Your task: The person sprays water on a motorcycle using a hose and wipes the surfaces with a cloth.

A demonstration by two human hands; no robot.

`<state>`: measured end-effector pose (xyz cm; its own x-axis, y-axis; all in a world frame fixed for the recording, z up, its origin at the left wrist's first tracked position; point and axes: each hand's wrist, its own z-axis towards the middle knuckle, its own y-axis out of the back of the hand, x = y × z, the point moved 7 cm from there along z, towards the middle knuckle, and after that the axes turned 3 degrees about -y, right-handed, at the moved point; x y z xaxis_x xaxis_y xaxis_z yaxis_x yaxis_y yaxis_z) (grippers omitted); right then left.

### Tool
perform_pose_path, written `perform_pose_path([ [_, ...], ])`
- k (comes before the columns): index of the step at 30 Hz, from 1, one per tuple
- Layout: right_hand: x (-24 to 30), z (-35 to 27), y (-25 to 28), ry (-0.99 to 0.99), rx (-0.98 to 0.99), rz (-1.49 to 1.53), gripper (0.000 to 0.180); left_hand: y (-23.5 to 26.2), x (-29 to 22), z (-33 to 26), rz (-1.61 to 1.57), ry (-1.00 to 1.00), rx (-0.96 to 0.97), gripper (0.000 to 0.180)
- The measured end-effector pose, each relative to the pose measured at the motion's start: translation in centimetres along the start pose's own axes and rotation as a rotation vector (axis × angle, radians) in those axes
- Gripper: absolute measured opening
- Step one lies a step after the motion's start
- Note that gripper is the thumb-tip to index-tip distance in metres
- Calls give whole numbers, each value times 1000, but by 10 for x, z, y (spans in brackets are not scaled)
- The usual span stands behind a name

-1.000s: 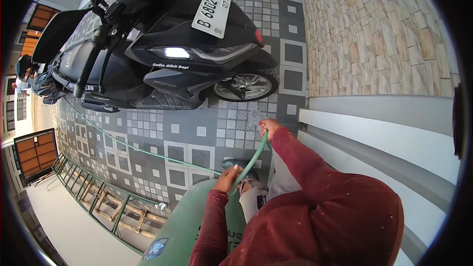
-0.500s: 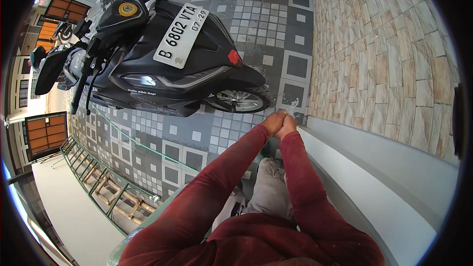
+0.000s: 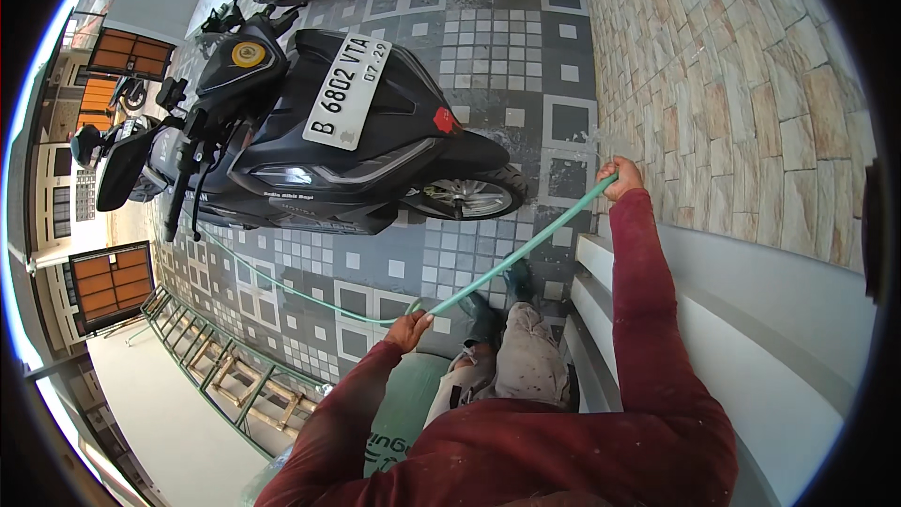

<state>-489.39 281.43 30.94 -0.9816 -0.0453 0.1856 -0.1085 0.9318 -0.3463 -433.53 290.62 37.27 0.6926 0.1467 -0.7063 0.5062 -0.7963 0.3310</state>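
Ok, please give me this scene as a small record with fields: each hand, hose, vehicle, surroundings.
left hand: closed around the green hose
right hand: grips the hose farther forward, near the stone-patterned wall
hose: stretched between both hands; a green length also lies across the tiled floor
vehicle: black motorcycle, ahead and to the left, touched by neither hand
surroundings: green rounded container beside the person's legs
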Motion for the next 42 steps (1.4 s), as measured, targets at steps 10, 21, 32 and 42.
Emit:
perform_pose_path([
  [10,-38,-56,3,117,-251,-452,39,32,-69,-76,43,53,-351,68],
  [21,37,68,-77,470,-406,-1974,26,-14,-128,-66,98,69,-89,69],
  [32,-31,162,-61,293,128,-2704,35,-10,-210,4,14,338,-188,61],
  [42,-28,84,-116,251,347,-2593,34,-20,-226,21,130,488,-72,63],
])
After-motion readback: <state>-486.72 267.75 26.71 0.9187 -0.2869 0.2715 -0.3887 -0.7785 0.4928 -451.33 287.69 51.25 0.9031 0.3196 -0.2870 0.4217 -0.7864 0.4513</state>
